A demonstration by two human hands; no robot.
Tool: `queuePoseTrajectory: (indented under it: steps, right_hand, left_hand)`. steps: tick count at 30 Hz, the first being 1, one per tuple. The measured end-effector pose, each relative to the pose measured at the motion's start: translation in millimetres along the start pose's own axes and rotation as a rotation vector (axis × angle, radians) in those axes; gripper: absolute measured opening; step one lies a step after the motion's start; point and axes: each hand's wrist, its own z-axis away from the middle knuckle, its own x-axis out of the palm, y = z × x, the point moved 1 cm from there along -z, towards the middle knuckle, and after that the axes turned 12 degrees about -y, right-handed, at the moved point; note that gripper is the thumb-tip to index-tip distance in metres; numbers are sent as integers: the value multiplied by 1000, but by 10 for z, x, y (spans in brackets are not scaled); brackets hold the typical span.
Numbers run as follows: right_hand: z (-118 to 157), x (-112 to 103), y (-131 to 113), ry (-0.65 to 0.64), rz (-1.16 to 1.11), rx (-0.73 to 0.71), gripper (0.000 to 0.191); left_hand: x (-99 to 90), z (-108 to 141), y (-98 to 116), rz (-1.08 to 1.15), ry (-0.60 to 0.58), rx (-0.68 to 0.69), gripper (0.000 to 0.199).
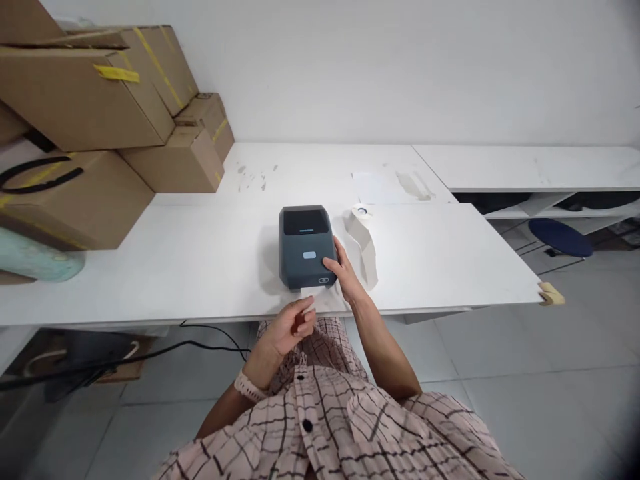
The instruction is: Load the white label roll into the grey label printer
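White tabletop (200,267) near its front edge carries the dark grey label printer (306,247), on whose right front your right hand (345,273) rests with fingers spread, while your left hand (293,327) pinches the white label (315,298) emerging from it, beside a label roll (363,243).

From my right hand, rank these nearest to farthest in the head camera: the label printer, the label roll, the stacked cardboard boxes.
From the right hand:
1. Label printer, touched by the fingers, just left.
2. Label roll, close behind the hand, slightly right.
3. Stacked cardboard boxes, far left by the wall.
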Motion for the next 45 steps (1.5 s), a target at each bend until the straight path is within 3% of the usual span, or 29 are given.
queuePoseTrajectory:
  steps: [2,4,6,9,11,14,16,18,21,24,26,29,31,34,39,43,45]
  right_hand:
    - [8,7,5,10,26,-1,92]
    - [39,18,-34,30,128,-16,87]
    - [95,40,-134,95,377,-97,75]
    - [197,134,-337,143,894,-358,49]
    - [244,233,-428,49,1151,-510,42]
    - [267,375,-462,-87,1325,-532,40]
    - [263,440,-458,-126,1320,-467,38]
    - [261,464,-463,-154,1250,-398,37]
    - [294,397,-479,-160,1077,-336,40]
    - [364,224,-452,-45,799,-278,56]
    - [385,105,-416,7,594,-224,62]
    - [301,-2,-440,-21,422,-193,63]
    - [166,-23,-545,-39,398,-213,65]
    - [-110,-1,-797,-58,368,-278,72]
    - [-635,60,-1198,-94,378,-371,77]
    - [-942,62,-1286,-1,471,-428,84]
    - [-976,83,-1219,77,600,-508,75]
  left_hand:
    - [18,-6,119,50,-75,-6,43]
    - [-27,-7,111,-48,-46,25,43]
    - [-128,-6,-1,-228,24,37,42]
    - [-325,6,-205,-405,99,35,40]
    - [-448,29,-277,-442,133,47,39]
    - [-586,74,-232,-449,324,133,35]
    - [-621,85,-113,-449,509,249,38]
    - [-593,62,43,-454,607,386,46]
    - [-474,-27,264,-478,557,510,54]
    - [-384,-108,408,-469,483,518,61]
    - [-392,-152,470,-444,466,527,62]
    - [-501,-257,548,-410,500,577,60]
    - [-602,-380,593,-404,544,568,56]
    - [-720,-624,647,-430,558,447,61]
    - [-775,-915,725,-522,534,335,72]
    - [-750,-923,756,-635,546,346,71]
    - [-731,-895,752,-644,560,357,70]
